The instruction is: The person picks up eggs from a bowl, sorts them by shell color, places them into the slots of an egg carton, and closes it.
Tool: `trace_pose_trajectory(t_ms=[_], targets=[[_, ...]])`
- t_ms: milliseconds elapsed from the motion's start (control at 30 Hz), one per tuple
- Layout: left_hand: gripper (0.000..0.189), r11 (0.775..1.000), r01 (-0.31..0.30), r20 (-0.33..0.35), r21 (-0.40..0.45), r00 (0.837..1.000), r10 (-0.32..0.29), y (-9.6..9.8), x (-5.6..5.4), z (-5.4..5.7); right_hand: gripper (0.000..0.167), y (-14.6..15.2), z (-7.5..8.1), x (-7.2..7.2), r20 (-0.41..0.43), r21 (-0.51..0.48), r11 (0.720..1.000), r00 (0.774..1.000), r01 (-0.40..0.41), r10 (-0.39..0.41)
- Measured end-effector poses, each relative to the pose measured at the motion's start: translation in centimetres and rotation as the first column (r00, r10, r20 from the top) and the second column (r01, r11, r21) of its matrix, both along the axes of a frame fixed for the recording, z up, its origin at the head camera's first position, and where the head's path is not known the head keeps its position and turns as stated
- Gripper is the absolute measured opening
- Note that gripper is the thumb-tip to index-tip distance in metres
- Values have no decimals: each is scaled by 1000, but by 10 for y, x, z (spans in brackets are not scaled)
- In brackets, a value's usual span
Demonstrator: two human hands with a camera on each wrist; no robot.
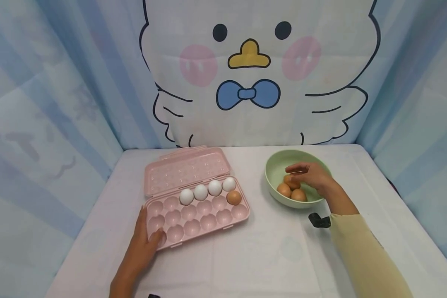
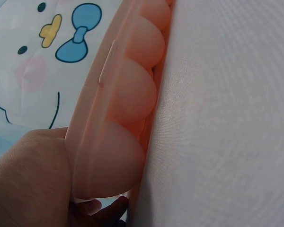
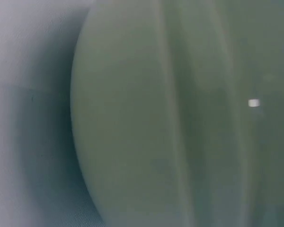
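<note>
My left hand [image 1: 139, 244] grips the near left corner of a pink egg carton [image 1: 208, 212], thumb over its top edge and fingers along the side. In the left wrist view the carton's rounded cups [image 2: 128, 90] show from the side. Several white eggs [image 1: 200, 192] stand in the carton's back row, and one brown egg [image 1: 234, 198] sits in the middle row at the right. My right hand [image 1: 313, 177] reaches into a green bowl [image 1: 273, 165], its fingers spread over the topmost of three visible brown eggs [image 1: 299, 195]. Only the bowl's outside wall [image 3: 128, 118] fills the right wrist view.
The carton's lid [image 1: 186, 169] lies folded back behind it. A white cloth [image 1: 246, 256] covers the table. Behind stands a curtain [image 1: 246, 124] with a cartoon bird, and blue striped curtains [image 1: 41, 145] hang on both sides.
</note>
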State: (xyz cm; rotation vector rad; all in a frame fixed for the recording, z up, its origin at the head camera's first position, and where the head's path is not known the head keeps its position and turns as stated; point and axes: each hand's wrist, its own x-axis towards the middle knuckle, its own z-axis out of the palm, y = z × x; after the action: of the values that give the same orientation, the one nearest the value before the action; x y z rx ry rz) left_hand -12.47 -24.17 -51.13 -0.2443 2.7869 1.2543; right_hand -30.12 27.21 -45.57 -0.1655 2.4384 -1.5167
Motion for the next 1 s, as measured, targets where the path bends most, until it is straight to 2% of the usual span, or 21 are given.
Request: trace_pose_trajectory(t_ms=[200, 400, 567, 733, 1000], targets=[[91, 1000, 6, -15, 11, 1000, -6, -2, 1, -1, 52, -3, -1, -1, 58, 63, 997, 997, -50, 46], [90, 1000, -7, 12, 11, 1000, 7, 0, 1, -1, 52, -4, -2, -2, 75, 130, 989, 995, -72, 63], [89, 1000, 1, -15, 8, 1000, -1, 0, 0, -1, 52, -3, -2, -1, 62, 171, 982, 996, -78, 68], [89, 1000, 0, -20, -1, 1000, 0, 0, 0, -1, 54, -4, -2, -1, 19, 149, 986, 997, -78, 76], [90, 1000, -8, -13, -5, 1000, 8, 0, 0, -3, 54, -4, -4, -2, -18, 50, 996, 997, -69, 70]])
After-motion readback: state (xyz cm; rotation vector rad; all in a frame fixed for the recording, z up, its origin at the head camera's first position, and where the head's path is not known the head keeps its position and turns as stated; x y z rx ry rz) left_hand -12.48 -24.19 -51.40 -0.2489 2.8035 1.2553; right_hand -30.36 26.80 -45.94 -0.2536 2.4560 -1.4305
